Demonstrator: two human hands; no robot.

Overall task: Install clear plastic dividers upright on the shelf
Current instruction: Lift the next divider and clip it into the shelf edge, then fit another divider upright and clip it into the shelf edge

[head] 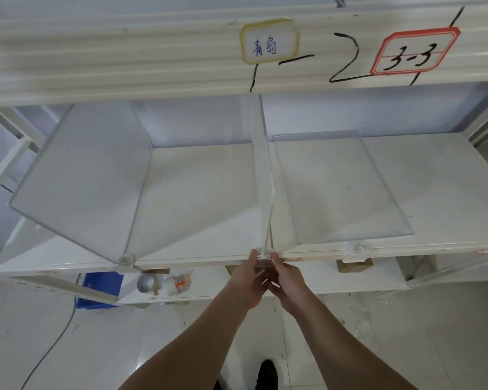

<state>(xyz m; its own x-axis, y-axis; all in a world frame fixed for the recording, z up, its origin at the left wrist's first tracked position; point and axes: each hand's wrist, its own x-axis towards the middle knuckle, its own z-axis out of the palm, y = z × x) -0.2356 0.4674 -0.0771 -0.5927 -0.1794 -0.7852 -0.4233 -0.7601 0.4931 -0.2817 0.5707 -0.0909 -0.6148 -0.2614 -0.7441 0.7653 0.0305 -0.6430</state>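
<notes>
At the near edge of a white shelf (pixel 197 192), in the middle of the view, a clear plastic divider (pixel 262 175) stands upright and runs from the near edge to the far wall. Both hands meet at its white foot clip (pixel 263 255) on the shelf's front lip. The left hand (pixel 247 280) has its thumb on the clip's left side; the right hand (pixel 286 282) pinches the right side with curled fingers. To the left, a second clear divider (pixel 79 178) stands on the shelf, its near corner on a clip at the front edge. To the right, a third clear divider (pixel 341 187) appears to lie flat on the shelf. Above, the upper shelf's front rail carries a yellow-bordered label (pixel 268 41) and a red-bordered label (pixel 414 50). Below, a lower shelf holds a tape roll (pixel 149 283), with a blue bin (pixel 102 288) just to its left.
</notes>
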